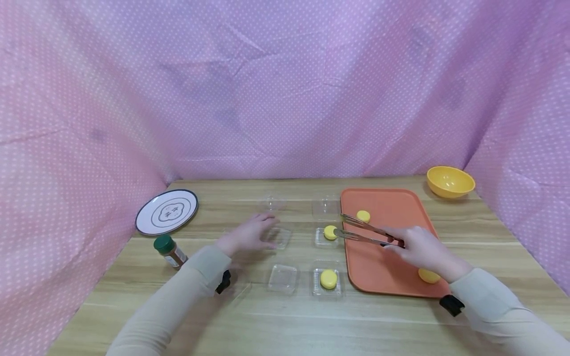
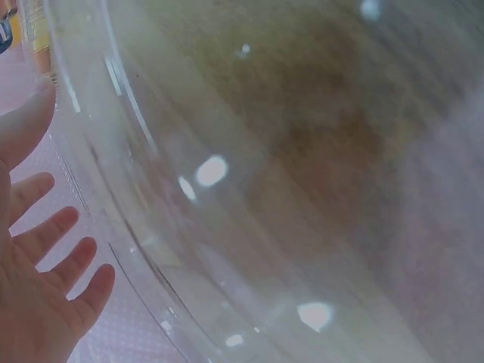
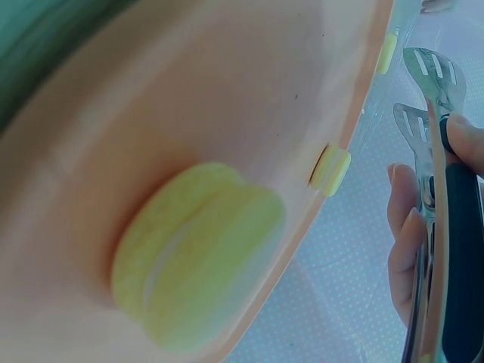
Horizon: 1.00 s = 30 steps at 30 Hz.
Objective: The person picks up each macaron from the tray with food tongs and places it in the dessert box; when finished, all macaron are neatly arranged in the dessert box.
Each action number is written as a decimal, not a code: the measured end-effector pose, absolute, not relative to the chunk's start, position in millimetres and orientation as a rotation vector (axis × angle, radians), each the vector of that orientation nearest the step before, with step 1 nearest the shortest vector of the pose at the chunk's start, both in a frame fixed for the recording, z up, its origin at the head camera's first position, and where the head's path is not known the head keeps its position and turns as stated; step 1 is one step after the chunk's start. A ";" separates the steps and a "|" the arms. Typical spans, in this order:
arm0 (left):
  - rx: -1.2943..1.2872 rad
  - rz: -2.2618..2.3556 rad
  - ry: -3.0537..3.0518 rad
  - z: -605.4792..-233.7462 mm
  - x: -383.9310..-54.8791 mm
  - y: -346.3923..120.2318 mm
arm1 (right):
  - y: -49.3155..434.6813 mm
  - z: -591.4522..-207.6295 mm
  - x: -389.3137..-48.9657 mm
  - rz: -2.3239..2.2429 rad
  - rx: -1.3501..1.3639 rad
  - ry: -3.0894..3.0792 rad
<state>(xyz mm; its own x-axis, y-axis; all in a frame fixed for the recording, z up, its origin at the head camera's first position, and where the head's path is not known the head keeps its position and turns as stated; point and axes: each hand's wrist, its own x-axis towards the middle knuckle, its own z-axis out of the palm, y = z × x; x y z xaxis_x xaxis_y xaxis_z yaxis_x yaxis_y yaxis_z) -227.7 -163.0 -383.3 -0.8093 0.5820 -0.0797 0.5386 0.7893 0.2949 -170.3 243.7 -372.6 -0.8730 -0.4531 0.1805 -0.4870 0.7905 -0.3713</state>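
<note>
My right hand (image 1: 420,249) grips metal tongs (image 1: 365,237), whose slotted tips stand apart over the left edge of an orange tray (image 1: 378,277). One tip overlaps a yellow macaron (image 1: 330,232) in a clear plastic box. Two more macarons lie on the tray, one large in the right wrist view (image 3: 200,257). Nearer the front, another box holds a macaron (image 1: 328,279). My left hand (image 1: 249,235) has its fingers spread and holds nothing; its fingertips are right by a clear plastic box (image 1: 280,238). Clear plastic (image 2: 302,189) fills most of the left wrist view.
Further clear plastic pieces stand at the back and front, including an unfilled box (image 1: 282,278). To the left are a white plate (image 1: 153,212) with a dark rim and a green-capped jar (image 1: 171,252). A yellow bowl (image 1: 450,183) sits at the back right, before a pink dotted curtain (image 1: 285,99).
</note>
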 end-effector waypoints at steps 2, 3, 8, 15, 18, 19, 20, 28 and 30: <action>0.894 0.381 2.812 -383.5 -228.3 -162.9 | 244.0 -372.9 -170.5 0.636 0.762 -2.894; 0.898 0.378 2.810 -383.4 -228.5 -162.7 | 244.2 -373.1 -170.6 0.636 0.762 -2.892; 0.919 0.359 2.802 -383.9 -229.1 -162.9 | 245.0 -374.3 -170.8 0.634 0.765 -2.883; 0.875 0.389 2.792 -384.0 -228.1 -163.8 | 246.3 -373.9 -170.5 0.638 0.761 -2.882; 0.858 0.415 2.793 -384.1 -228.0 -163.5 | 246.7 -374.1 -170.5 0.636 0.758 -2.882; 0.862 0.420 2.797 -384.3 -228.0 -163.4 | 246.9 -374.2 -170.5 0.636 0.756 -2.884; 0.864 0.415 2.801 -384.6 -228.2 -163.4 | 247.1 -374.2 -170.5 0.636 0.756 -2.886; 0.861 0.423 2.810 -385.8 -229.2 -163.2 | 248.7 -374.7 -170.8 0.634 0.759 -2.858; 0.859 0.420 2.811 -385.5 -229.3 -162.7 | 249.7 -374.2 -171.0 0.632 0.752 -2.854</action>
<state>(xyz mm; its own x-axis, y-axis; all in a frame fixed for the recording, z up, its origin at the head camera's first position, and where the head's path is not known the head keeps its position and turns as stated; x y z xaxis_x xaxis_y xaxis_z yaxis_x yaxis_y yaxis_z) -229.3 -162.7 -385.5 -0.8189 0.5682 -0.0813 0.5197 0.7941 0.3153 -171.0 249.7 -374.2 -0.8687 -0.4435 0.2205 -0.4951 0.7889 -0.3641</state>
